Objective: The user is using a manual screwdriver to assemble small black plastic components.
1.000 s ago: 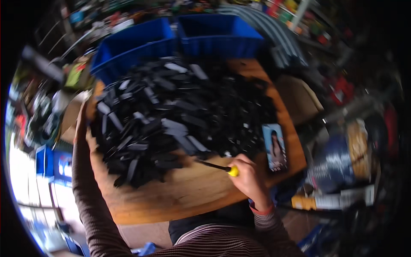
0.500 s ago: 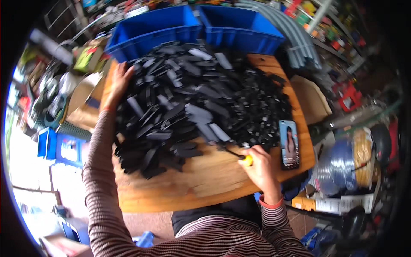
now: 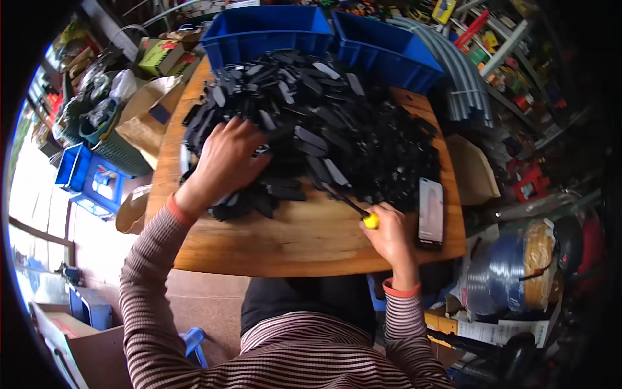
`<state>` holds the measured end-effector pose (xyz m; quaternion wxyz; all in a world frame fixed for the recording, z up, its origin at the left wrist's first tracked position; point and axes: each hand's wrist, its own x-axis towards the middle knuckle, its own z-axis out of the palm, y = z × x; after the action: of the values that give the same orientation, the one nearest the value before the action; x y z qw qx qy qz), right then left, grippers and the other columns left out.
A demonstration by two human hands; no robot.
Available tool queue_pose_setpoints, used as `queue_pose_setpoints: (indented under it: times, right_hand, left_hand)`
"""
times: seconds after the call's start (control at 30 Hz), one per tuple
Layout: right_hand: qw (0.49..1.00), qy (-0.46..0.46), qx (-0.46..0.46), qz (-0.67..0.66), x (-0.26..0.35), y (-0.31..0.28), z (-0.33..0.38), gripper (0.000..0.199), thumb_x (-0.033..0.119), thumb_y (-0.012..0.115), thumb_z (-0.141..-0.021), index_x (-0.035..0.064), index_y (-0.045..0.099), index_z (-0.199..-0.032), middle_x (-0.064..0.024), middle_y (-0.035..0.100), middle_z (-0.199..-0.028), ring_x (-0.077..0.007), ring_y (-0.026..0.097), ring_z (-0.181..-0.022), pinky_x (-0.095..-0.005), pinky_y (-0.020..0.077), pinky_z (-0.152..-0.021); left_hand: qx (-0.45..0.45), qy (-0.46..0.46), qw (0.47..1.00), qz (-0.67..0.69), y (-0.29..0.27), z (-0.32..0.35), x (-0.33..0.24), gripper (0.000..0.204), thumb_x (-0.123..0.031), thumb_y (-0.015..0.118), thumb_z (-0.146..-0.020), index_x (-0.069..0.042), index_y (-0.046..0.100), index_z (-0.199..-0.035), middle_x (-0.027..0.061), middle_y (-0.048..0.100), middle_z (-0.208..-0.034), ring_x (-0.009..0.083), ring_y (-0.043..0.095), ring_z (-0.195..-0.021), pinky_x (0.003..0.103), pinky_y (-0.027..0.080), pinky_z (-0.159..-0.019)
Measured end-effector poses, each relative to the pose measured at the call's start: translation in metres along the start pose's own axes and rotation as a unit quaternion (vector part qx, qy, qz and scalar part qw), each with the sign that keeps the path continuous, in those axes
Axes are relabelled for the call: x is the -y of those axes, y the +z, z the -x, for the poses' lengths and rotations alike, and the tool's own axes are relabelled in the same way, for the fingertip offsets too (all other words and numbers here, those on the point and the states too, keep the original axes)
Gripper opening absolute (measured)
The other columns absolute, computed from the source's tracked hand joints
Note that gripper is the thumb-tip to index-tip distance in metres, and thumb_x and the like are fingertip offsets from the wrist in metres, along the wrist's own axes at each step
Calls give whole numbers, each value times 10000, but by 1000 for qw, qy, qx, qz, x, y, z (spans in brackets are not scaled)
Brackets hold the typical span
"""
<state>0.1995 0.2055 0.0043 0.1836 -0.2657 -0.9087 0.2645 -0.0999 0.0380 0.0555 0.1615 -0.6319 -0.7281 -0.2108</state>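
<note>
A large heap of flat black plastic pieces covers most of the wooden table. Over the heap's left side lies my left hand, palm down and fingers apart; the pieces right beneath it are hidden. In my right hand, near the table's front right, is a screwdriver-like tool with a yellow handle. Its dark shaft points up and left, to the heap's front edge. Smaller black parts make up the heap's right side. I cannot tell whether the tool's tip touches a piece.
Two blue bins, a left bin and a right bin, stand behind the heap. A phone lies on the table right of my right hand. Grey pipes, cardboard and wrapped coils crowd the right side.
My left hand has moved from the table's far left edge, rightward and nearer, onto the heap. My right hand still holds the tool in about the same place. The view has shifted slightly.
</note>
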Motion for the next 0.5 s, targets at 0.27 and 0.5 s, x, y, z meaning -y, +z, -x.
queue_pose_setpoints:
  times: [0.27, 0.5]
  right_hand:
    - [1000, 1, 23, 10, -3, -1, 0, 233, 57, 761, -762, -32, 641, -942, -178, 631, -918, -373, 633, -867, -400, 510, -757]
    - [997, -69, -12, 13, 2, 8, 6, 207, -14, 682, -795, -1, 625, -993, -192, 628, -956, -380, 638, -875, -427, 520, -754]
  left_hand:
    - [-55, 25, 998, -21, 28, 33, 6, 405, -105, 718, -776, -68, 602, -1163, 89, 575, -955, 281, 560, -854, 374, 473, -756]
    - [-28, -62, 989, 129, 36, 61, -118, 511, -117, 731, -787, -59, 563, -1267, 101, 601, -890, 259, 612, -757, 344, 532, -619]
